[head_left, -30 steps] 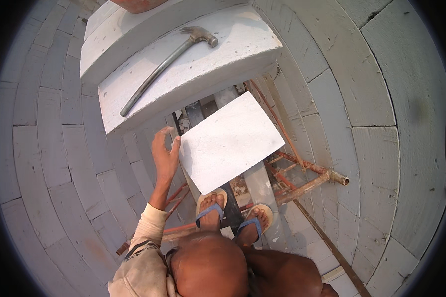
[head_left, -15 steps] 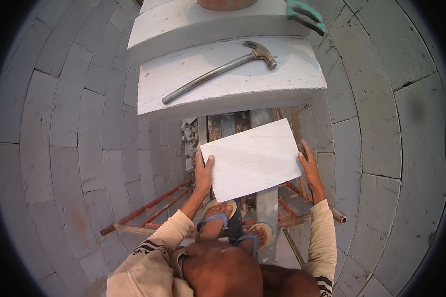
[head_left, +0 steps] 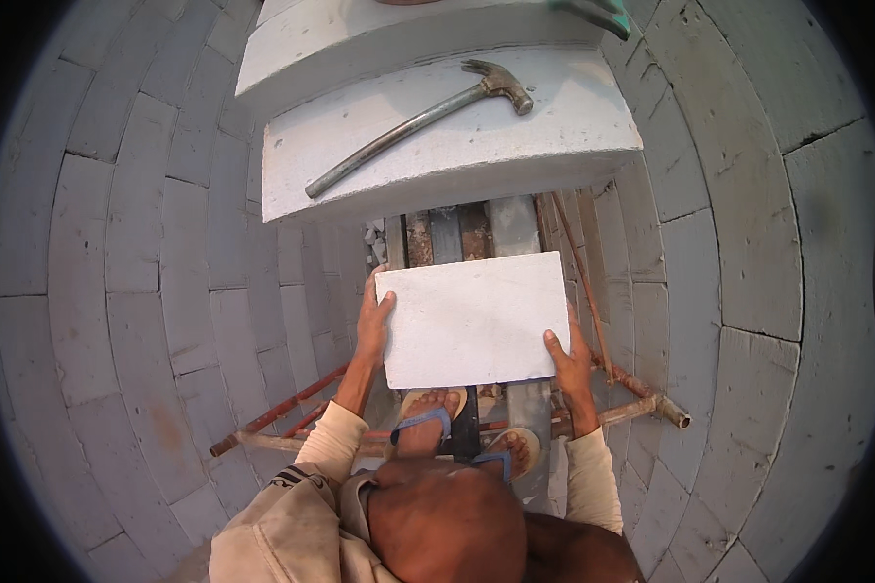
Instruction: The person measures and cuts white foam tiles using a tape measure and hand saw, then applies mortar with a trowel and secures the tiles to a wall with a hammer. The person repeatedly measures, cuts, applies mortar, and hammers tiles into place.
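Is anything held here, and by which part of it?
Yes: a white rectangular block, held by its two short sides, the left hand at its left edge, the right hand at its right.

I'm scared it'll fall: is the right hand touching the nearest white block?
Touching: the head view shows the right hand gripping the white block, thumb over the right edge.

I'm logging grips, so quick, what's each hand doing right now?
Left hand: closed on the left edge of the white block.
Right hand: closed on the same block's right edge.
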`<state>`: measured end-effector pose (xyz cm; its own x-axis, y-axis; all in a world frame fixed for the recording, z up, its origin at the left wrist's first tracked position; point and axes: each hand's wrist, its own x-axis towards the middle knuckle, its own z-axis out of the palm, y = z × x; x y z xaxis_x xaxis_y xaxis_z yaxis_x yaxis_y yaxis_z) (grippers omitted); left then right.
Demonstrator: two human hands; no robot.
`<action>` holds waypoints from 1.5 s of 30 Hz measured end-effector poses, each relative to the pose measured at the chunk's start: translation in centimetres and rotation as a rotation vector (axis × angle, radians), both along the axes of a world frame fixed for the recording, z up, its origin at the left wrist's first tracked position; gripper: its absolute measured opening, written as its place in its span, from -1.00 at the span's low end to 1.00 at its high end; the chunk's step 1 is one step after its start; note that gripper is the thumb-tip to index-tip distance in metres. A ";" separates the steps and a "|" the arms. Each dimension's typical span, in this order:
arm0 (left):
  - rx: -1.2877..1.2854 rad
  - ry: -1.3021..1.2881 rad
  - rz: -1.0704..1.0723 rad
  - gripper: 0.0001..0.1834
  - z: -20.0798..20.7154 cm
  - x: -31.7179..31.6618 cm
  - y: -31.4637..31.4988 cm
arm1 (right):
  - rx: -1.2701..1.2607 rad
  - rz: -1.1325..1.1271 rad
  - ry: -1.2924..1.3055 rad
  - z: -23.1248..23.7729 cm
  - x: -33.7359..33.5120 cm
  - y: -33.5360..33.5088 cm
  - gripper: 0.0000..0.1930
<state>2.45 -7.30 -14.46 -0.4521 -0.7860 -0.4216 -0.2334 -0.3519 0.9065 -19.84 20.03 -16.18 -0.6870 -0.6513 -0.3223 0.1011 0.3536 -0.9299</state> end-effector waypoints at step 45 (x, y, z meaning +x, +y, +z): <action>0.257 0.306 -0.091 -0.39 17.1 -48.1 -12.2 | -0.131 -0.268 -0.132 -0.5 -0.3 4.6 -0.58</action>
<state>-45.64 -19.46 2.65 -0.6502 -0.6233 -0.4345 -0.0072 -0.5668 0.8238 -20.14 24.63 -16.65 -0.7971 -0.4952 -0.3457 0.2974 0.1764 -0.9383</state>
